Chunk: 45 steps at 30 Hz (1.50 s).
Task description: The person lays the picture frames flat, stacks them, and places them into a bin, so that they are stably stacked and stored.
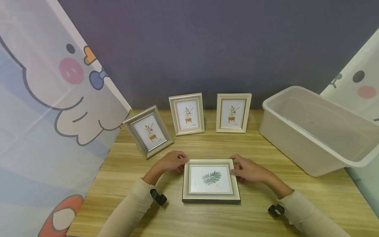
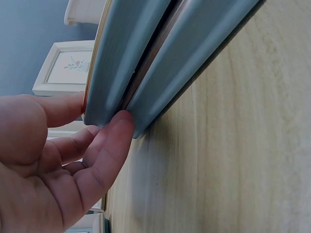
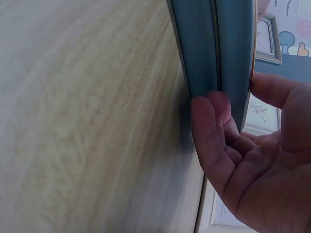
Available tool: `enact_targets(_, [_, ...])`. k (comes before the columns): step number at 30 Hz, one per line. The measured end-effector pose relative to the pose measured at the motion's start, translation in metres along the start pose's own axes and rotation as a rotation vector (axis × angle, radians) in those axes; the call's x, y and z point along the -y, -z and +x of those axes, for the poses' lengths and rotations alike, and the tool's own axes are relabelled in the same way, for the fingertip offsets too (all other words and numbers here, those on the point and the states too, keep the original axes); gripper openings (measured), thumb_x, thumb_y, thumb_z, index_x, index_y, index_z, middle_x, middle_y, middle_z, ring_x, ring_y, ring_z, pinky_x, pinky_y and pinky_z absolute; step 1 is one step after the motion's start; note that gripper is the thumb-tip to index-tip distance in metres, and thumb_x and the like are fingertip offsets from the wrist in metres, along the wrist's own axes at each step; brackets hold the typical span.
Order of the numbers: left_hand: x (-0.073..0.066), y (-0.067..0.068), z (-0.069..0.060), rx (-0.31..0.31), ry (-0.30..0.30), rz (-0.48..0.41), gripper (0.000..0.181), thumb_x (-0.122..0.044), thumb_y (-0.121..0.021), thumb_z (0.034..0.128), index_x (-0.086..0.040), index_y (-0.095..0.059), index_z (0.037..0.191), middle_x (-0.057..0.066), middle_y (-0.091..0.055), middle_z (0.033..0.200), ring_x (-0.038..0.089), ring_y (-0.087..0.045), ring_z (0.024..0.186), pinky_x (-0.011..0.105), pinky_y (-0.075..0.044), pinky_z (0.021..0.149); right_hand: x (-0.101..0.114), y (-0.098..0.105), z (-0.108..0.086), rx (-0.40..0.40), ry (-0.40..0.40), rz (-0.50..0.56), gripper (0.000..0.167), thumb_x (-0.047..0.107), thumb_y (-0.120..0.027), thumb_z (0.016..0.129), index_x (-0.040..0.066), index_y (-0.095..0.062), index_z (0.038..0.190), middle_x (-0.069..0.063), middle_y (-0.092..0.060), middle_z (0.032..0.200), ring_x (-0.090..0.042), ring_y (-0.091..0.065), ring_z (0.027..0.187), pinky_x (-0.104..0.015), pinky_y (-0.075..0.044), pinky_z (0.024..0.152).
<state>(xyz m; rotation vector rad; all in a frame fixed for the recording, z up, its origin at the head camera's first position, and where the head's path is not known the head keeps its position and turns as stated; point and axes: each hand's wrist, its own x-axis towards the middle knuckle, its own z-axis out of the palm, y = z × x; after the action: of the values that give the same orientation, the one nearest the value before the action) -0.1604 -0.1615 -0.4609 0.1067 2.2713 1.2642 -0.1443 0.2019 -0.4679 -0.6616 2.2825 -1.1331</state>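
Observation:
Two picture frames lie flat, one on the other, on the wooden table. The upper picture frame [image 1: 211,196] shows a green palm leaf print. My left hand [image 1: 174,161] grips its far left corner; in the left wrist view the thumb is on the face and a fingertip [image 2: 122,116] reaches the seam between the two frames. At the far right corner my right hand [image 1: 250,169] pinches the same frame, thumb on top and fingertips [image 3: 221,103] at the side by the seam. The lower picture frame [image 2: 189,48] is mostly hidden; its blue-grey side shows in both wrist views.
Behind the stack stand a silver-grey frame [image 1: 169,142] at the left and two cream frames, one in the middle [image 1: 174,115] and one farther right [image 1: 218,113], all with plant prints. A large white plastic bin [image 1: 291,140] stands at the right. A dark wall [image 1: 207,46] closes the back.

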Motion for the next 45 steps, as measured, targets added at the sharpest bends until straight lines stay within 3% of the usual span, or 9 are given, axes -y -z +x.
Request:
enact_targets(6, [0.001,0.002,-0.003,-0.009,-0.004,0.012,0.028,-0.026,-0.06,0.1033,-0.002,-0.068,0.115,0.011,-0.07,0.089,0.018,-0.069,0.075,0.035,-0.062,0.069,0.002,0.003,0.002,0.003,-0.008,-0.029,0.066,0.027,-0.062,0.102,-0.008,-0.034,0.149,-0.005,-0.065,0.081,-0.017,-0.061,0.062,-0.027,-0.052,0.058])
enact_targets(11, [0.004,0.009,-0.008,-0.063,-0.013,0.016,0.028,-0.025,-0.06,0.1033,-0.002,-0.067,0.117,0.012,-0.07,0.095,0.018,-0.07,0.076,0.034,-0.063,0.07,0.007,0.011,0.004,-0.017,-0.007,-0.066,0.065,0.028,-0.062,0.102,-0.007,-0.035,0.15,-0.006,-0.065,0.082,-0.014,-0.057,0.061,-0.027,-0.05,0.056])
enact_targets(15, [0.004,0.019,-0.014,-0.121,-0.024,-0.008,0.03,-0.025,-0.059,0.1036,-0.001,-0.066,0.12,0.014,-0.069,0.102,0.022,-0.071,0.081,0.035,-0.063,0.073,0.015,0.02,0.008,-0.051,-0.005,-0.102,0.064,0.028,-0.062,0.102,-0.006,-0.037,0.15,-0.006,-0.064,0.082,-0.01,-0.054,0.061,-0.027,-0.048,0.057])
enact_targets(22, [0.001,0.043,-0.031,-0.202,-0.066,-0.07,0.038,-0.023,-0.056,0.1056,0.005,-0.06,0.13,0.027,-0.065,0.117,0.036,-0.071,0.099,0.046,-0.063,0.082,0.038,0.038,0.02,-0.102,0.042,-0.156,0.058,0.02,-0.062,0.101,-0.006,-0.041,0.149,-0.003,-0.063,0.082,-0.009,-0.053,0.06,-0.027,-0.048,0.056])
enact_targets(28, [-0.001,0.067,-0.051,-0.331,-0.095,-0.095,0.036,-0.021,-0.054,0.1061,0.006,-0.059,0.13,0.028,-0.064,0.118,0.038,-0.069,0.104,0.038,-0.063,0.082,0.056,0.052,0.039,-0.151,0.098,-0.195,0.053,0.02,-0.063,0.1,-0.001,-0.046,0.146,-0.002,-0.063,0.082,-0.01,-0.055,0.06,-0.026,-0.049,0.057])
enact_targets(32, [0.001,0.083,-0.065,-0.421,-0.096,-0.134,0.036,-0.02,-0.054,0.1063,0.006,-0.058,0.131,0.019,-0.065,0.115,0.025,-0.07,0.099,0.037,-0.063,0.085,0.072,0.058,0.052,-0.191,0.138,-0.211,0.048,0.018,-0.062,0.1,0.001,-0.05,0.143,-0.004,-0.067,0.087,-0.011,-0.058,0.061,-0.029,-0.052,0.059])
enact_targets(36, [0.005,0.096,-0.078,-0.512,-0.08,-0.19,0.038,-0.021,-0.055,0.106,0.008,-0.056,0.132,0.014,-0.064,0.113,0.008,-0.069,0.089,0.036,-0.063,0.085,0.092,0.063,0.063,-0.249,0.153,-0.255,0.044,0.019,-0.061,0.099,0.003,-0.055,0.14,-0.006,-0.071,0.097,-0.014,-0.061,0.072,-0.033,-0.052,0.068])
enact_targets(41, [0.014,0.109,-0.092,-0.645,-0.058,-0.276,0.037,-0.018,-0.055,0.1059,0.008,-0.054,0.132,0.003,-0.066,0.102,0.007,-0.069,0.088,0.026,-0.062,0.08,0.115,0.067,0.079,-0.295,0.184,-0.249,0.038,0.02,-0.059,0.1,0.005,-0.061,0.135,-0.009,-0.071,0.105,-0.02,-0.064,0.089,-0.036,-0.052,0.078])
enact_targets(45, [0.026,0.115,-0.099,-0.743,-0.026,-0.293,0.037,-0.019,-0.055,0.1053,0.004,-0.052,0.133,-0.005,-0.059,0.104,0.007,-0.065,0.094,0.018,-0.059,0.08,0.13,0.068,0.097,-0.317,0.227,-0.241,0.034,0.019,-0.058,0.102,0.007,-0.063,0.133,-0.009,-0.07,0.108,-0.023,-0.065,0.098,-0.039,-0.054,0.08])
